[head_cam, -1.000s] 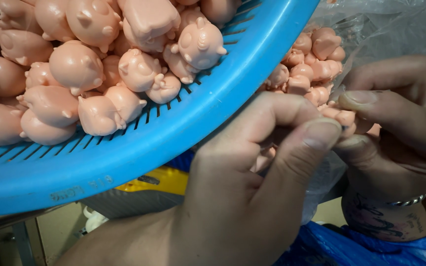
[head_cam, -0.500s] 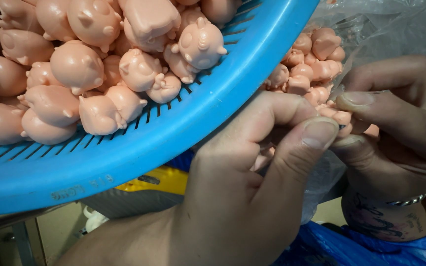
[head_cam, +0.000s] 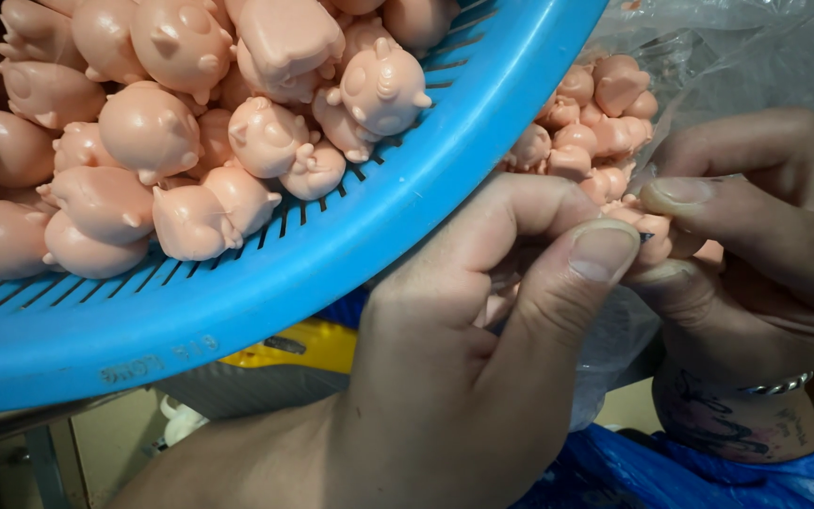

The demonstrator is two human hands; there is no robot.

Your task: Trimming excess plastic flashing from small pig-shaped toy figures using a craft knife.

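Observation:
My left hand (head_cam: 463, 377) is low in the middle, thumb and forefinger pinched together, with a bit of a small pink pig figurine (head_cam: 497, 306) showing inside the curled fingers. My right hand (head_cam: 756, 254) meets it from the right, and its thumb and forefinger pinch another pink figurine (head_cam: 657, 247) at the fingertips. Both hands sit just below a clear plastic bag (head_cam: 756, 66) that holds several pink figurines (head_cam: 595, 123). A blue slotted plastic basket (head_cam: 266, 302), heaped with the same pig figurines (head_cam: 153, 132), fills the upper left and overhangs my left hand.
A thin metal bracelet (head_cam: 784, 385) and a tattoo are on my right wrist. Blue plastic sheeting (head_cam: 671, 471) lies at the bottom right. A yellow object (head_cam: 303, 347) and a grey surface show under the basket's rim.

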